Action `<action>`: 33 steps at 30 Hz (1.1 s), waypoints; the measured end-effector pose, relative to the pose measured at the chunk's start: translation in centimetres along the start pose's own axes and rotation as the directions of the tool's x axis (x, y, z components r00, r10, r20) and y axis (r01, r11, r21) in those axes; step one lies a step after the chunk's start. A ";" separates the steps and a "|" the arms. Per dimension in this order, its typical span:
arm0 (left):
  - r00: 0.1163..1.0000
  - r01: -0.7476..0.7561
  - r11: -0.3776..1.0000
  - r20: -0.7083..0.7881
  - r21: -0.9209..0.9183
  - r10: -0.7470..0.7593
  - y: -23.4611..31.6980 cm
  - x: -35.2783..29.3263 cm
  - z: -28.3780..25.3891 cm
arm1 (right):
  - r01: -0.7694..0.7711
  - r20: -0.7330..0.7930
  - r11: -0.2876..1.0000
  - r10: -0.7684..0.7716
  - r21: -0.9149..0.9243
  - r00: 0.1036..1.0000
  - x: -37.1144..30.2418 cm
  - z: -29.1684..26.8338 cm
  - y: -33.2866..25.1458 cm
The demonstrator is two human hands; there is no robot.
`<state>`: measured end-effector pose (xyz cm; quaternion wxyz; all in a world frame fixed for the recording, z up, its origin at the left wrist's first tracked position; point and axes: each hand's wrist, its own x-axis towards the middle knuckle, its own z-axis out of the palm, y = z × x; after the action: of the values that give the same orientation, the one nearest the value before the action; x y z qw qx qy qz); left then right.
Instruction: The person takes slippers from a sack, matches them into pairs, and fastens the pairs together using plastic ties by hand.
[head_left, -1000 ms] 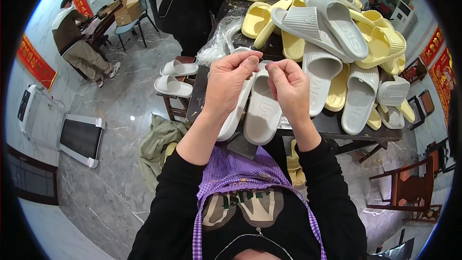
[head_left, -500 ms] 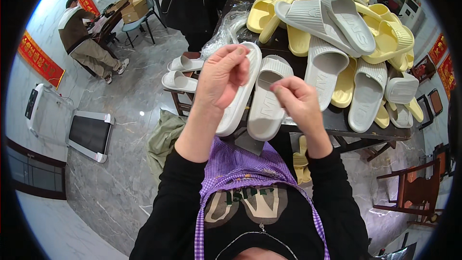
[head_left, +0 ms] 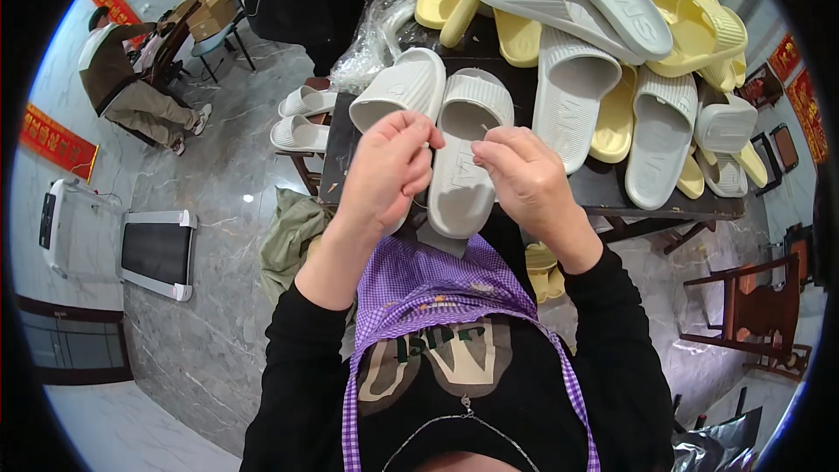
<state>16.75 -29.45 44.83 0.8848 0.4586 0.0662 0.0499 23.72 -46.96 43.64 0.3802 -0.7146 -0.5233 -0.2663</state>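
Note:
Two light grey slide slippers lie side by side at the table's near edge, straps pointing away from me. Over the left slipper [head_left: 398, 79], my left hand [head_left: 391, 162] is closed, thumb and forefinger pinched together; it hides much of the sole. My right hand [head_left: 533, 173] is closed in a pinch above the inner edge of the right slipper [head_left: 461, 197]. A tiny thin sliver shows at its fingertips, too small to name. Whatever the left fingers hold cannot be made out.
Grey and yellow slippers [head_left: 577, 105] pile up across the dark table [head_left: 612, 197]. Clear plastic wrap [head_left: 376, 44] lies at its left. Two more slippers [head_left: 301, 133] rest on a low stool. A wooden chair [head_left: 756, 306] stands right; a person [head_left: 131, 87] works far left.
The left slipper, tilted on its side before, now lies with its strap up. My left hand has come down from its upper part, and my right fingers are more tightly pinched.

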 end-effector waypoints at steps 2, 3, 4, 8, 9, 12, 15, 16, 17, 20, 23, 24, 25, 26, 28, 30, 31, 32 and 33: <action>1.000 0.024 0.996 -0.004 0.082 -0.024 -1.0 -0.1 0.6 | 0.043 0.022 0.997 -0.042 -0.059 0.999 -0.5 0.1 -0.1; 1.000 0.030 0.996 -0.004 0.082 -0.030 -1.3 0.1 0.8 | 0.037 0.023 0.998 -0.036 -0.059 0.999 -0.6 0.2 0.0; 0.999 0.049 0.994 0.011 0.094 -0.051 -1.6 0.3 1.0 | 0.058 0.020 0.996 -0.057 -0.063 0.998 -0.7 0.2 0.0; 0.993 0.110 0.989 0.026 0.102 -0.114 -2.3 0.8 1.7 | 0.115 0.025 0.989 -0.114 -0.088 0.993 -1.6 0.5 0.2; 0.991 0.132 0.988 0.017 0.082 -0.134 -2.5 1.0 1.9 | 0.131 0.038 0.985 -0.128 -0.109 0.991 -1.9 0.7 0.3; 0.987 0.162 0.983 0.005 0.084 -0.163 -3.2 1.6 1.9 | 0.135 0.076 0.984 -0.127 -0.118 0.989 -2.4 0.9 0.5; 0.985 0.173 0.977 -0.006 0.122 -0.174 -3.9 2.3 1.5 | 0.119 0.128 0.989 -0.107 -0.090 0.986 -2.5 0.8 0.6; 0.986 0.165 0.974 -0.029 0.156 -0.163 -4.0 2.5 1.4 | 0.115 0.154 0.992 -0.106 -0.054 0.982 -2.5 0.8 0.7; 0.987 0.158 0.969 -0.053 0.190 -0.150 -4.1 2.6 1.3 | 0.110 0.181 0.994 -0.105 -0.017 0.978 -2.5 0.8 0.7; 0.987 0.155 0.963 -0.085 0.222 -0.139 -4.1 3.0 1.0 | 0.049 0.192 0.993 -0.070 0.112 0.979 -1.9 0.3 1.3; 0.983 0.172 0.962 -0.107 0.211 -0.152 -4.3 2.8 0.9 | -0.067 0.180 0.953 0.013 0.296 0.984 -0.2 -1.1 3.2; 0.988 0.142 0.967 -0.096 0.210 -0.124 -4.1 2.8 0.9 | -0.145 0.169 0.960 0.105 0.241 0.980 1.1 -1.5 4.6; 0.992 0.112 0.972 -0.085 0.208 -0.096 -3.9 2.9 0.9 | -0.223 0.153 0.957 0.195 0.187 0.969 1.9 -1.7 5.3; 0.995 0.080 0.975 -0.074 0.206 -0.067 -3.8 2.8 1.0 | -0.223 0.152 0.956 0.196 0.189 0.969 1.8 -1.8 5.1; 0.998 0.053 0.985 -0.028 0.164 -0.049 -3.8 2.2 1.0 | -0.370 0.265 0.861 0.288 0.349 0.920 1.6 -1.8 4.2; 0.998 0.001 0.998 0.058 0.066 -0.005 -4.0 1.3 1.0 | -0.440 0.328 0.793 0.319 0.421 0.889 1.2 -1.7 3.5; 0.998 0.001 0.998 0.055 0.067 -0.005 -4.1 1.2 0.9 | -0.547 0.416 0.703 0.375 0.454 0.828 1.1 -1.6 3.3; 0.998 -0.015 0.998 0.055 0.056 0.012 -4.2 1.1 0.9 | -0.645 0.504 0.600 0.416 0.472 0.756 0.9 -1.5 3.1; 0.998 -0.031 0.999 0.056 0.044 0.028 -4.3 1.0 0.9 | -0.734 0.590 0.487 0.443 0.474 0.675 0.7 -1.4 2.9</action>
<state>18.03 -32.49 41.75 0.8748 0.4806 0.0361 0.0488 26.72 -48.19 44.17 0.5693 -0.6972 -0.3615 0.2433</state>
